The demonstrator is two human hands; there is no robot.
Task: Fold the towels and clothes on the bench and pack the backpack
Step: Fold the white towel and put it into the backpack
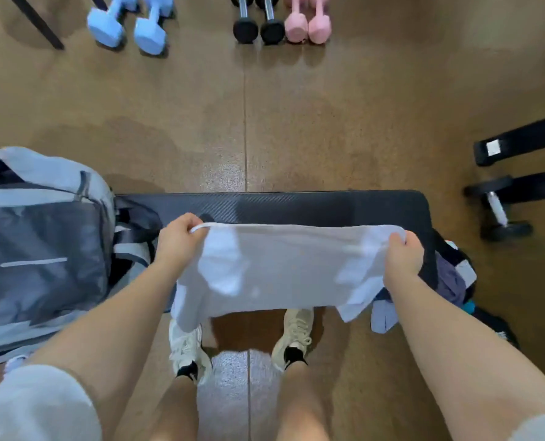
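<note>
A white towel [284, 268] is stretched flat over the black padded bench [296, 206], its near edge hanging off the front. My left hand [177, 238] grips its far left corner and my right hand [403, 257] grips its far right corner. A grey and light blue backpack [42, 243] lies at the bench's left end, front panel up. A heap of dark and pale blue clothes [452, 281] sits at the bench's right end, partly hidden by my right arm.
Light blue dumbbells [128, 23], black dumbbells [258, 23] and pink dumbbells [307, 27] stand on the brown floor beyond the bench. Black equipment feet [516, 141] and another black dumbbell [500, 211] lie at the right. My white shoes [293, 332] stand under the bench's front edge.
</note>
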